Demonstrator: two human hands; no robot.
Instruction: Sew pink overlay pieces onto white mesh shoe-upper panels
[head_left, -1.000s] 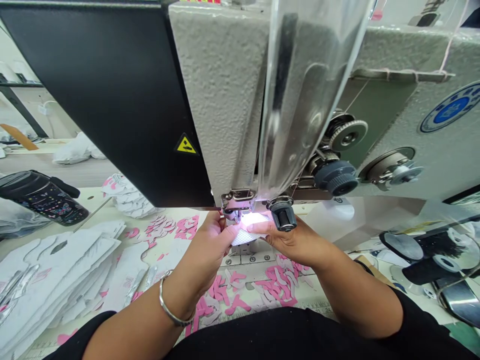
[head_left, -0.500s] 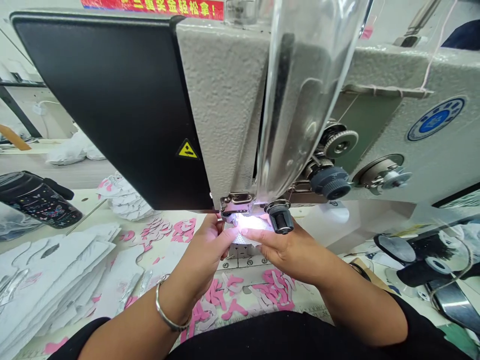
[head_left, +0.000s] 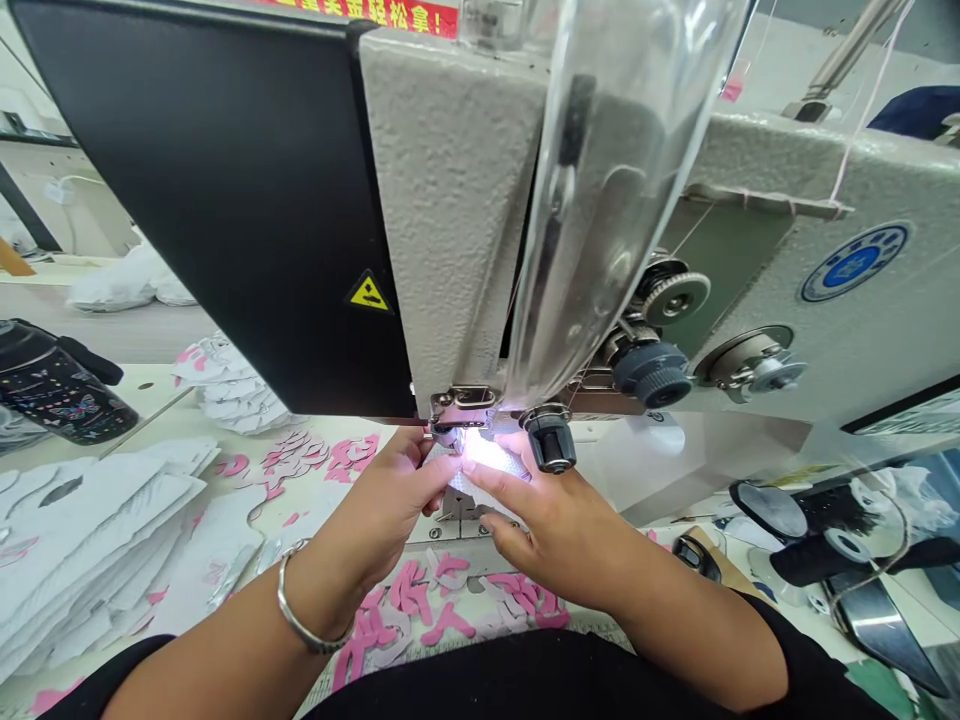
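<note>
The white dotted fabric (head_left: 496, 455), brightly lit, lies at the needle area (head_left: 452, 430) of a sewing machine (head_left: 450, 220); glare blurs just where the needle meets it. At its nine o'clock side is the left hand (head_left: 397, 480), narrow, thumb on the fabric's edge and fingers curled; whether they pinch the fabric cannot be told. A silver bangle (head_left: 292, 610) circles the left wrist.

From four o'clock comes the right hand (head_left: 555, 520), its index finger laid flat over the fabric, its thumb spread apart below and its other fingers partly hidden by a black knob (head_left: 551, 445).

Pink and white scraps (head_left: 409, 590) lie scattered around six o'clock, near both hands. A clear guard (head_left: 600, 200) rises towards one o'clock, and a dark grey dial (head_left: 652, 375) sits at two. Towards eleven, a yellow warning triangle (head_left: 369, 292) marks the machine's black cover.

Farther out, layered white pieces (head_left: 90, 540) are piled between eight and nine o'clock, and a dark patterned bottle (head_left: 67, 390) lies or leans just past nine. A black thread spool (head_left: 817, 560) lies between three and four.
</note>
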